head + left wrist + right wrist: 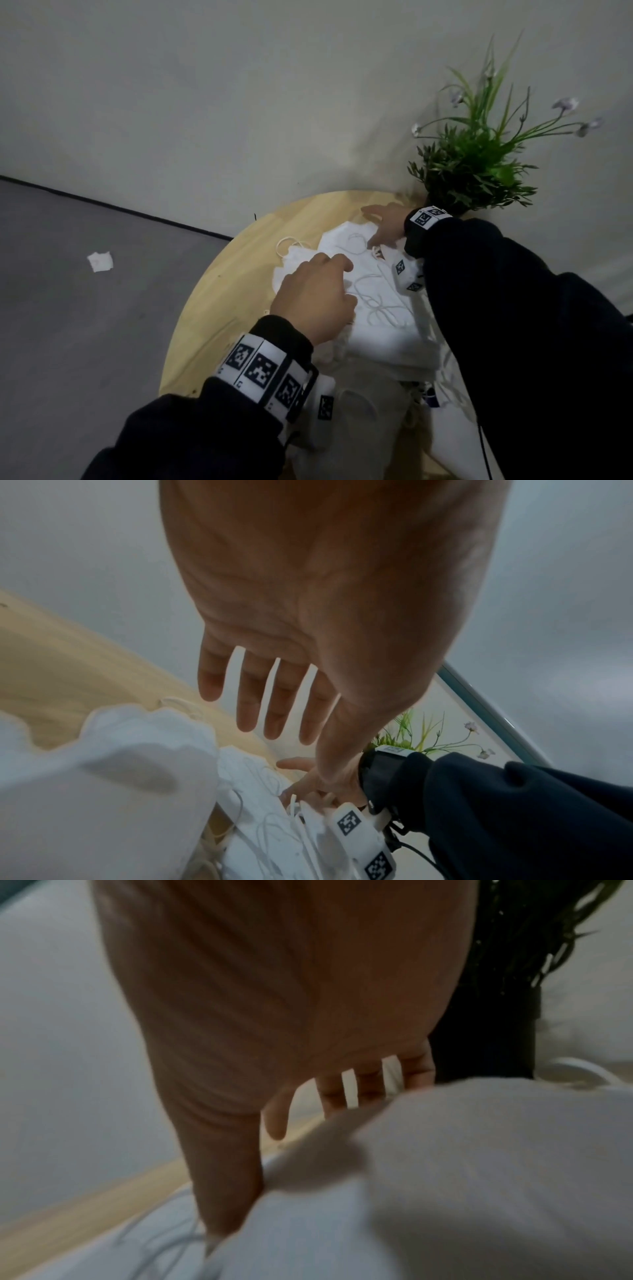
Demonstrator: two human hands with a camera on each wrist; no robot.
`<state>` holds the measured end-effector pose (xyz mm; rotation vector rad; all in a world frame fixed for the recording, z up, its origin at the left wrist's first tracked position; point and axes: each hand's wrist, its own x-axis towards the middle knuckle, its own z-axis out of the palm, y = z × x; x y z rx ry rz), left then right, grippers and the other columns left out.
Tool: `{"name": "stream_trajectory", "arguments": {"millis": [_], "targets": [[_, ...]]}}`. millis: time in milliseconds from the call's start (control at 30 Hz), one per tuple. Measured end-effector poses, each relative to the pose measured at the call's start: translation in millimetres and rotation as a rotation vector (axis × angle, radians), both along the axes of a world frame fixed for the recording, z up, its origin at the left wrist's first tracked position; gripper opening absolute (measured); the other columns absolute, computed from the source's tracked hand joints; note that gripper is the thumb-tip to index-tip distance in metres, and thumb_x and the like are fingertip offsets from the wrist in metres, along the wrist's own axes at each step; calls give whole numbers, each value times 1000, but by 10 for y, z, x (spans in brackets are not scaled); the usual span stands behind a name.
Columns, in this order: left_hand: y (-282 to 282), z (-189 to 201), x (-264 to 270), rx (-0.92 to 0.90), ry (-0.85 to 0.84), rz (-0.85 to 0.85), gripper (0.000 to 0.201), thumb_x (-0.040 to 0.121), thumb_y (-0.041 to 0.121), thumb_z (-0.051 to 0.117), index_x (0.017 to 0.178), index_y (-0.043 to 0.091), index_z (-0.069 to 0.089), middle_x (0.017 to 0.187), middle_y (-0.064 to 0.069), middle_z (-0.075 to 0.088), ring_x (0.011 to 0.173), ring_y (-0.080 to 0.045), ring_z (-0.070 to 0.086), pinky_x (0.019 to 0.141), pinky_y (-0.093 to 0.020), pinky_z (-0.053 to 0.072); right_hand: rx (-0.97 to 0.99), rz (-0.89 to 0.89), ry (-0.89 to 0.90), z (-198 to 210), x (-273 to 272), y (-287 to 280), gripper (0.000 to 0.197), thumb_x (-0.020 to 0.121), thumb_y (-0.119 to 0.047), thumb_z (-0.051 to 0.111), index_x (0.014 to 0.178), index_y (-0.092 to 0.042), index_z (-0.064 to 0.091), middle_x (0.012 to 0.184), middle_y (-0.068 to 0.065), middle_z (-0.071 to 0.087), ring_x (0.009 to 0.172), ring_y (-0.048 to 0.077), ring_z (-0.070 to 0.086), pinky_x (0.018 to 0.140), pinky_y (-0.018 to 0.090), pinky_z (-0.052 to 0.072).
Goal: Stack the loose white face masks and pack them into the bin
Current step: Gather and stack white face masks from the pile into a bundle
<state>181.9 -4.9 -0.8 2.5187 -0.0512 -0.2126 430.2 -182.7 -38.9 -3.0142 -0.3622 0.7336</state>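
A loose pile of white face masks (383,329) with tangled ear loops (373,305) lies on a round wooden table (212,315). My left hand (329,274) is over the pile's left side. The left wrist view shows its fingers (270,718) straight and spread above the masks (137,764), holding nothing. At the pile's far end, my right hand (380,222) is spread flat. Its thumb (222,1204) presses on a mask (479,1150) and its other fingers reach past the edge. No bin can be made out.
A potted green plant (479,164) with small pale flowers stands at the table's back right, close behind my right wrist. The table sits against a pale wall. A scrap of white paper (100,261) lies on the grey floor to the left.
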Motion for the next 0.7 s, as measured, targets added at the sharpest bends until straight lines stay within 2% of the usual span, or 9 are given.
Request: {"name": "stream_trajectory", "arguments": {"millis": [67, 133, 200, 267, 300, 400, 467, 600, 700], "targets": [[19, 3, -3, 1, -3, 10, 49, 96, 32, 61, 143, 30, 50, 137, 3, 54, 119, -21, 56, 98, -43, 47, -40, 33, -45, 7, -28, 1, 89, 74, -46, 89, 150, -44, 44, 149, 7, 50, 120, 32, 58, 94, 37, 52], [34, 4, -8, -1, -2, 15, 48, 95, 33, 63, 142, 30, 51, 139, 3, 54, 121, -21, 55, 99, -43, 47, -63, 69, -81, -8, -64, 43, 74, 68, -47, 91, 133, -46, 56, 136, 7, 49, 118, 35, 55, 98, 43, 53], [41, 8, -3, -1, -1, 16, 48, 95, 33, 64, 142, 30, 52, 141, 2, 54, 124, -22, 54, 100, -43, 47, -22, 86, -59, -28, -98, 67, 62, 72, -37, 92, 127, -36, 63, 132, 6, 50, 111, 31, 59, 93, 40, 55], [42, 12, 6, 0, 1, 13, 48, 95, 34, 65, 141, 30, 53, 141, 2, 54, 124, -22, 54, 100, -42, 47, 19, 64, -49, -46, -159, 64, 52, 78, -28, 88, 124, -25, 65, 132, 7, 60, 97, 24, 65, 76, 29, 51], [46, 10, 11, -2, -1, 12, 48, 95, 34, 66, 141, 30, 54, 141, 2, 54, 123, -21, 55, 99, -41, 47, 38, 38, -60, -59, -198, 48, 52, 80, -28, 86, 128, -22, 66, 130, 6, 64, 96, 22, 67, 73, 25, 48], [67, 12, 33, -25, -17, 4, 46, 95, 34, 66, 140, 29, 56, 141, 3, 54, 123, -19, 56, 95, -35, 46, 198, -111, -134, 0, -313, -81, 56, 83, -29, 83, 134, -16, 65, 129, 6, 68, 115, 28, 67, 82, 26, 44], [81, 26, 43, -61, -29, 6, 46, 95, 34, 66, 140, 28, 57, 141, 3, 56, 123, -17, 56, 94, -32, 46, 354, -238, -209, 225, -459, -206, 56, 85, -29, 82, 135, -14, 64, 128, 8, 68, 116, 30, 66, 84, 27, 47], [37, 138, 5, -217, -100, 57, 51, 93, 42, 72, 141, 29, 56, 135, 3, 57, 116, -16, 60, 97, -37, 51, 731, -339, -291, 937, -945, -481, 17, 83, -20, 78, 100, -19, 78, 93, 5, 78, 91, 28, 74, 78, 40, 59], [-74, 312, -83, -453, -181, 115, 68, 89, 51, 76, 148, 33, 46, 133, 7, 54, 112, -13, 61, 93, -36, 54, 861, -335, -194, 1479, -1430, -665, 25, 89, -13, 78, 113, -16, 76, 109, 13, 78, 93, 29, 73, 84, 45, 59]]}}
